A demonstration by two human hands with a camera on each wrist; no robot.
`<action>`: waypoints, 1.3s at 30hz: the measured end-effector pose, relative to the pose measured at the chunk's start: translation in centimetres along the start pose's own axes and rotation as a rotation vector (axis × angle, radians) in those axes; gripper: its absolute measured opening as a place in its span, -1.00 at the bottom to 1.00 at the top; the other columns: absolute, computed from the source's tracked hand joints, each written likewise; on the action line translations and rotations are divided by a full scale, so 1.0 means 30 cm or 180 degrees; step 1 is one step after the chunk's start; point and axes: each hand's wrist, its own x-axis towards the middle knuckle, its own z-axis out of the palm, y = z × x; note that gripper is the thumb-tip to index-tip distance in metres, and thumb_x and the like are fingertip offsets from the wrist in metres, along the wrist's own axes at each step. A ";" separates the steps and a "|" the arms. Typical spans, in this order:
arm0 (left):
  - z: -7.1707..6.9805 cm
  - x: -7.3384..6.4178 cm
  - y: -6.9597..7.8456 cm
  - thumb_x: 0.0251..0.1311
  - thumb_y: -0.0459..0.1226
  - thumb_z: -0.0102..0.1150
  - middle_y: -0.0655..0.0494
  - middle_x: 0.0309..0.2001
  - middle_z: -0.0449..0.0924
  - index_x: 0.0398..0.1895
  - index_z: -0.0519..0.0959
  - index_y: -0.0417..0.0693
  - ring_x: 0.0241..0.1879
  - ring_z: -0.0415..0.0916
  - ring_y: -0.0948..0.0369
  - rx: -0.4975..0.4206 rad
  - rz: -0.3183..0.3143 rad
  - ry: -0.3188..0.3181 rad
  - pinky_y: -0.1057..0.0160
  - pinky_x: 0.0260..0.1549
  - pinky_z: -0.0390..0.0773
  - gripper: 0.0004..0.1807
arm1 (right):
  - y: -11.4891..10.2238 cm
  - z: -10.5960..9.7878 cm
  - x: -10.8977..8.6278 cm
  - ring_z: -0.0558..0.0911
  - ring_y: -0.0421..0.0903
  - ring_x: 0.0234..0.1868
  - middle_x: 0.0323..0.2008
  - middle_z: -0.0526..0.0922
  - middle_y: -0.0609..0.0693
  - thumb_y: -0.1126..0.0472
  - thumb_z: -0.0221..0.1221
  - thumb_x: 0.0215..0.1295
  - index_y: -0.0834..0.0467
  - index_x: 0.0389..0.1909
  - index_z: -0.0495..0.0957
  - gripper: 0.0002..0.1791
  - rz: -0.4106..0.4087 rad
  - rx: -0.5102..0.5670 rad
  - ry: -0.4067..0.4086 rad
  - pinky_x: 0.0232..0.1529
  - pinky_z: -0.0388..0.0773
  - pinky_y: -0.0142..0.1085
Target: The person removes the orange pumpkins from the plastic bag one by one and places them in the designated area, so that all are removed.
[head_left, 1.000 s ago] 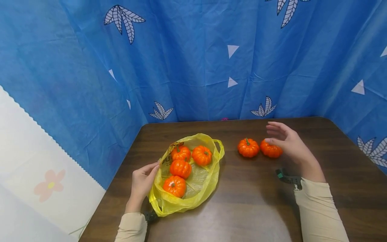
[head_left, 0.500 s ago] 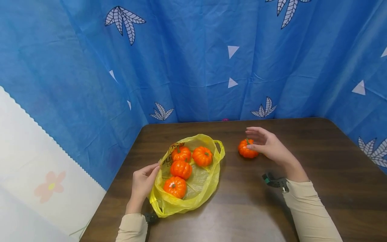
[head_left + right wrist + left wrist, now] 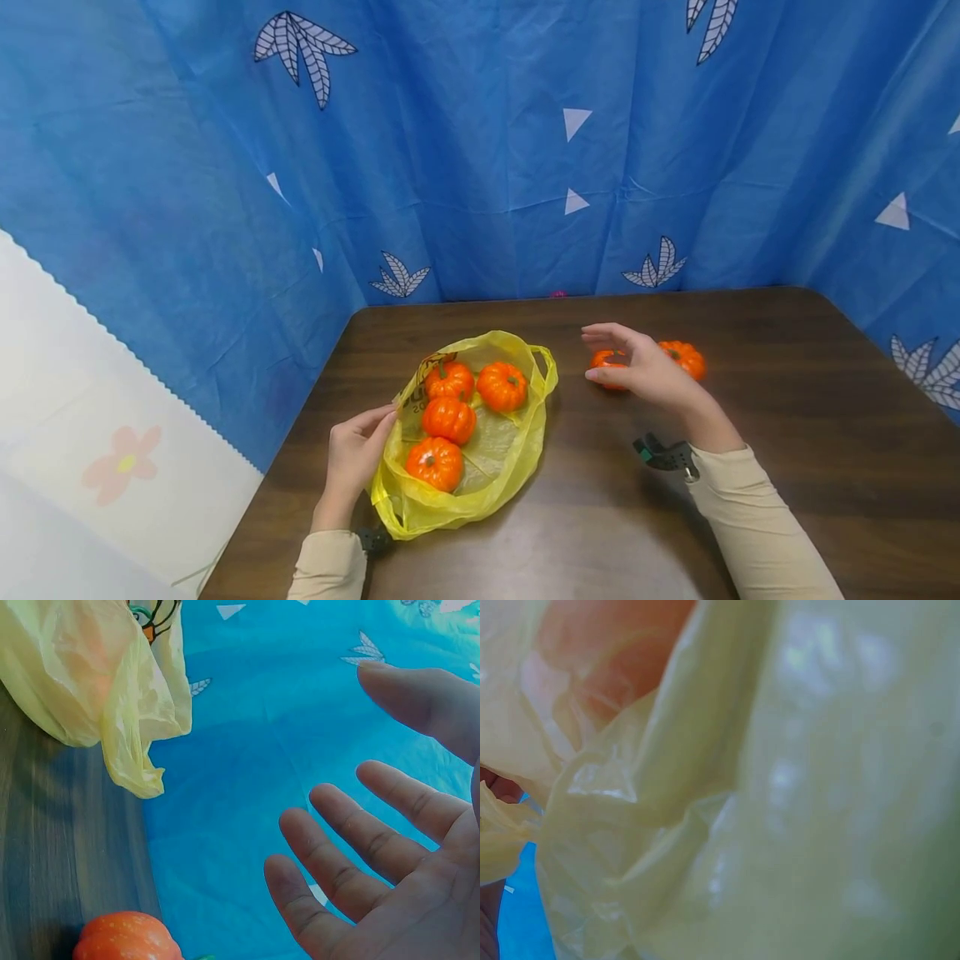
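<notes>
In the head view, my left hand [image 3: 360, 454] pinches the left rim of a yellow plastic bag [image 3: 517, 467] that lies with its mouth spread. Several small orange pumpkins [image 3: 447, 419] sit inside the bag. My right hand [image 3: 652, 375], fingers spread and holding nothing, hovers at a pumpkin [image 3: 606, 360] and partly covers it. Another pumpkin [image 3: 684, 358] shows just behind that hand. The right wrist view shows the bare palm and fingers, with a pumpkin [image 3: 127, 941] below. Yellow film [image 3: 817, 810] fills most of the left wrist view, largely hiding the fingers.
Everything rests on a dark wooden table [image 3: 585, 517]. A blue curtain [image 3: 480, 167] with leaf prints hangs behind its far edge. White cloth [image 3: 90, 400] with a flower print is at the left. The bag's handle loop [image 3: 550, 367] sticks out to the right.
My right hand has moved left from the right-hand loose pumpkin to the left-hand one, uncovering the former. The left hand and bag look the same.
</notes>
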 end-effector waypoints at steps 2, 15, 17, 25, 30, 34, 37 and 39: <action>0.005 0.005 -0.032 0.15 -0.49 0.36 -0.17 -0.20 0.78 -0.21 0.76 -0.30 -0.26 0.62 0.53 -0.0042 -0.0038 0.0016 0.62 -0.28 0.59 -0.85 | -0.004 0.006 0.003 0.45 0.23 0.34 0.32 0.49 0.19 0.15 0.37 0.25 0.12 0.38 0.36 -0.31 -0.0058 -0.0021 -0.0040 0.32 0.39 0.24; 0.016 0.004 -0.073 0.19 -0.36 0.38 -0.09 -0.18 0.79 -0.19 0.78 -0.17 -0.26 0.68 0.44 -0.0140 0.0039 -0.0060 0.56 -0.31 0.63 -0.86 | -0.017 0.064 0.023 0.48 0.19 0.31 0.31 0.51 0.13 0.13 0.41 0.21 0.06 0.35 0.40 -0.31 -0.0109 -0.0044 -0.0359 0.17 0.61 0.03; 0.015 0.003 -0.073 0.19 -0.36 0.38 -0.09 -0.18 0.79 -0.19 0.78 -0.17 -0.26 0.67 0.45 -0.0141 0.0034 -0.0048 0.56 -0.31 0.63 -0.86 | -0.031 0.077 0.038 0.49 0.22 0.30 0.30 0.51 0.13 0.17 0.39 0.22 0.09 0.34 0.39 -0.33 -0.0157 0.0053 -0.0447 0.17 0.61 0.01; 0.004 0.005 -0.073 0.20 -0.36 0.37 -0.11 -0.17 0.79 -0.18 0.78 -0.19 -0.25 0.69 0.41 -0.0108 0.0047 -0.0052 0.56 -0.30 0.63 -0.86 | -0.070 0.133 0.100 0.50 0.25 0.27 0.31 0.47 0.24 0.27 0.36 0.20 0.17 0.35 0.39 -0.33 -0.0296 0.0085 -0.0623 0.22 0.56 0.08; 0.002 0.009 -0.080 0.20 -0.36 0.37 -0.09 -0.18 0.79 -0.18 0.78 -0.18 -0.26 0.68 0.41 -0.0072 -0.0031 -0.0043 0.54 -0.31 0.64 -0.86 | -0.079 0.170 0.139 0.50 0.28 0.26 0.32 0.46 0.27 0.26 0.37 0.20 0.18 0.36 0.38 -0.31 -0.0314 0.0009 -0.0720 0.21 0.55 0.14; 0.004 0.009 -0.080 0.18 -0.35 0.39 -0.08 -0.16 0.79 -0.18 0.78 -0.18 -0.25 0.68 0.40 -0.0033 -0.0117 -0.0022 0.57 -0.30 0.62 -0.84 | -0.069 0.201 0.168 0.50 0.30 0.26 0.32 0.45 0.30 0.22 0.37 0.22 0.27 0.36 0.36 -0.30 -0.0380 -0.0029 -0.0748 0.24 0.51 0.17; 0.004 0.007 -0.079 0.18 -0.34 0.40 -0.06 -0.17 0.79 -0.17 0.78 -0.16 -0.24 0.68 0.41 -0.0010 -0.0133 -0.0011 0.58 -0.29 0.61 -0.84 | -0.059 0.222 0.182 0.50 0.30 0.26 0.32 0.45 0.32 0.23 0.38 0.21 0.31 0.35 0.36 -0.30 -0.0380 0.0012 -0.0740 0.28 0.47 0.17; 0.004 0.006 -0.079 0.19 -0.33 0.39 -0.05 -0.18 0.79 -0.17 0.78 -0.14 -0.24 0.68 0.42 0.0000 -0.0118 -0.0010 0.59 -0.28 0.60 -0.84 | -0.050 0.235 0.188 0.50 0.29 0.27 0.31 0.45 0.32 0.25 0.38 0.20 0.32 0.34 0.36 -0.29 -0.0344 0.0002 -0.0709 0.29 0.47 0.16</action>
